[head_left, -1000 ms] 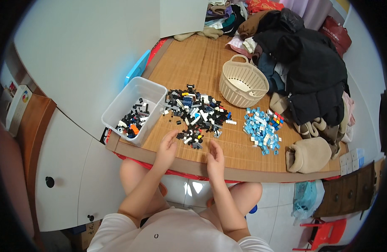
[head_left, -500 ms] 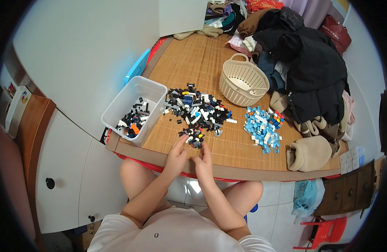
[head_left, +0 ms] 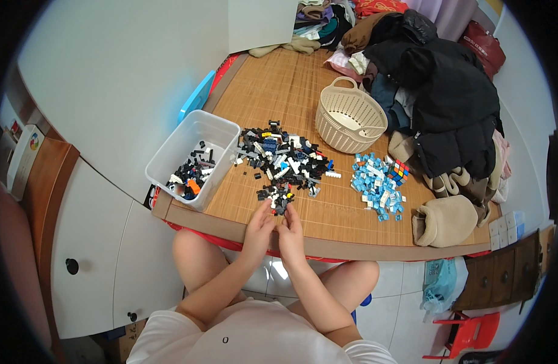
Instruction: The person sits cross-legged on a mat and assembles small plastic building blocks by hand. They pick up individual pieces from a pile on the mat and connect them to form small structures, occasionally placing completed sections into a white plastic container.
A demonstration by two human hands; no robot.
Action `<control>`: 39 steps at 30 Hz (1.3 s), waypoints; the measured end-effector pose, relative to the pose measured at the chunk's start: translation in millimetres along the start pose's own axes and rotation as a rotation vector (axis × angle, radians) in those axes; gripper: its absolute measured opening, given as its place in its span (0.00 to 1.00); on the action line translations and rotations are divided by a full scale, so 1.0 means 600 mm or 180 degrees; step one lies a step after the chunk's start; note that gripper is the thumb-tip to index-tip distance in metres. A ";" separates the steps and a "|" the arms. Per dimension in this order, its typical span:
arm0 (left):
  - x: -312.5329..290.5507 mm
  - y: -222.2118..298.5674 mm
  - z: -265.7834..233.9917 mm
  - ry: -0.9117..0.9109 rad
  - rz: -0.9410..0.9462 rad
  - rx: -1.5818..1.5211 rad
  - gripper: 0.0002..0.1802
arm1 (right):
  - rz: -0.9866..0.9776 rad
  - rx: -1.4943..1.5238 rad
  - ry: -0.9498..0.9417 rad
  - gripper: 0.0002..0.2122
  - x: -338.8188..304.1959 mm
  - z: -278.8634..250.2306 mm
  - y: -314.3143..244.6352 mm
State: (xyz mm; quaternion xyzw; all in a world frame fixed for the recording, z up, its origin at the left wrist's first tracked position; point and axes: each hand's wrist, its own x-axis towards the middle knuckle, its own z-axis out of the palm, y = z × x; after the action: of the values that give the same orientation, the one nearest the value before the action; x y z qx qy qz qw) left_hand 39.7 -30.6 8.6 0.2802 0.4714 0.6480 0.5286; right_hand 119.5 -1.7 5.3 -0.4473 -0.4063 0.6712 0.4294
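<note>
At the near edge of a bamboo-mat surface, a small pile of building bricks (head_left: 276, 195), mostly black, grey and white, lies just beyond my fingertips. My left hand (head_left: 258, 235) reaches to its near left side with fingers extended. Close beside it, my right hand (head_left: 292, 236) points its stretched fingers at the pile's near right side. The two thumbs are close together, and no brick shows gripped in either hand. Behind the small pile spreads a larger heap of dark and white bricks (head_left: 285, 158). Farther right lies a heap of light-blue and white bricks (head_left: 379, 188).
A clear plastic bin (head_left: 224, 151) holding some bricks stands at the left, a blue lid (head_left: 197, 97) behind it. A beige basket (head_left: 351, 115) is beyond the heaps. A puzzle cube (head_left: 400, 172), a beige rolled cloth (head_left: 447, 221) and piled dark clothes (head_left: 451, 103) occupy the right.
Both hands have drawn slightly nearer to me and closer together. More of the small pile's near side shows between and beyond the fingers.
</note>
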 end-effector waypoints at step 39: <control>-0.028 0.003 0.045 0.0274 -0.0315 -0.0885 0.24 | -0.0170 0.0353 0.0242 0.25 -0.042 0.020 -0.008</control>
State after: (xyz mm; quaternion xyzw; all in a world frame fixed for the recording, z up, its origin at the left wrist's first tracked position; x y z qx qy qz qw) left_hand 67.0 -37.8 23.2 0.1528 0.4126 0.6916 0.5728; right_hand 114.8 -25.9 19.5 -0.4370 -0.3637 0.6635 0.4863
